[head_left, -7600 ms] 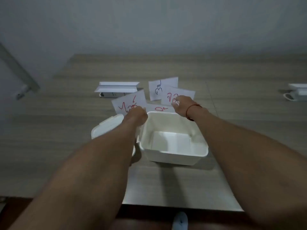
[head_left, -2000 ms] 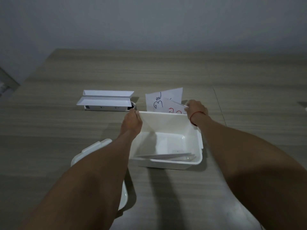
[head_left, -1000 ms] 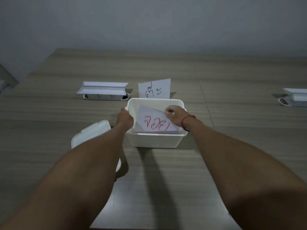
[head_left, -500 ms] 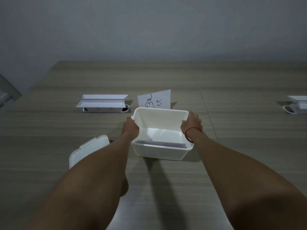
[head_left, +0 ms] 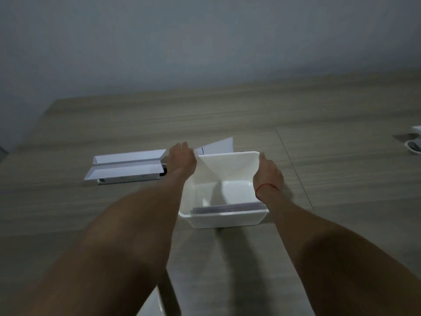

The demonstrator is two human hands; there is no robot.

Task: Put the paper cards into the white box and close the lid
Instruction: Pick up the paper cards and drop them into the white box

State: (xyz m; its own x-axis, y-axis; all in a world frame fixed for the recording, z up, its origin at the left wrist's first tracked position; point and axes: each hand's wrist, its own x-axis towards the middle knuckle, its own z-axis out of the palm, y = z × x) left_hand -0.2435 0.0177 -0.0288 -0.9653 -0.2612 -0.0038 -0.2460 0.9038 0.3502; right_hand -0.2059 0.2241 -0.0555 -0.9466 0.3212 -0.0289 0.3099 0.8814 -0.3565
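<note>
The white box (head_left: 224, 218) stands open in the middle of the wooden table, with several paper cards (head_left: 227, 209) lying flat inside against its near wall. One paper card (head_left: 218, 145) is left on the table just behind the box. My left hand (head_left: 181, 159) reaches past the box's far left corner, fingertips at that card's left edge; its grip is hidden. My right hand (head_left: 267, 176), a red thread at the wrist, holds the box's right wall. The white lid (head_left: 152, 306) lies at the bottom edge, mostly hidden under my left forearm.
A white table socket unit (head_left: 127, 169) with its two flaps open sits left of the box. A second white unit (head_left: 414, 142) shows at the right edge. A seam (head_left: 293, 167) runs across the tabletop right of the box. A grey wall rises behind the table.
My left hand has left the box's left corner and moved forward to the card behind it. The right hand stays on the box's right side. The view has shifted closer.
</note>
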